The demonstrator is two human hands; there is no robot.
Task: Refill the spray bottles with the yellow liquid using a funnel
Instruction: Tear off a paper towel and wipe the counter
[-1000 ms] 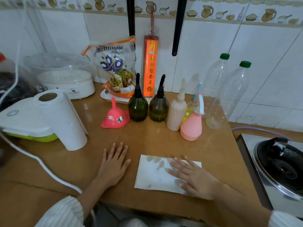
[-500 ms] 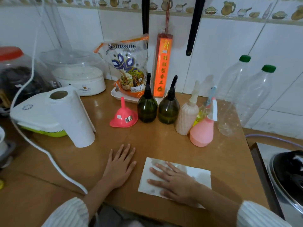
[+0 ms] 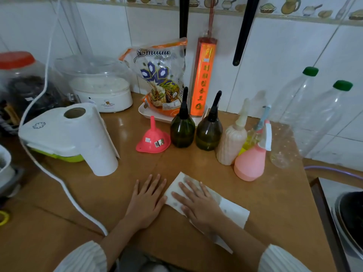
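Observation:
Two dark green spray bottles [image 3: 182, 128] [image 3: 209, 132] with black heads stand side by side on the wooden table [image 3: 275, 203]. A pink funnel [image 3: 152, 138] lies mouth-down to their left. Right of them stand a ribbed beige bottle [image 3: 231, 143], a pink spray bottle [image 3: 250, 163] and, behind it, a clear bottle of yellow liquid [image 3: 250, 139]. My left hand [image 3: 147, 201] lies flat on the table, fingers apart. My right hand [image 3: 196, 203] presses flat on a stained white paper towel [image 3: 233, 211].
A paper towel roll [image 3: 96, 140] leans on a white and green box [image 3: 51, 138] at left, with a white cable [image 3: 64, 190] across the table. Two empty green-capped plastic bottles [image 3: 314, 122] stand at right; a stove [image 3: 347, 216] lies beyond the right edge. Food bag, steamer and jar stand behind.
My right hand has slid the paper towel leftward toward my left hand, turning it at an angle. The view has shifted left. The bottles and funnel have not moved.

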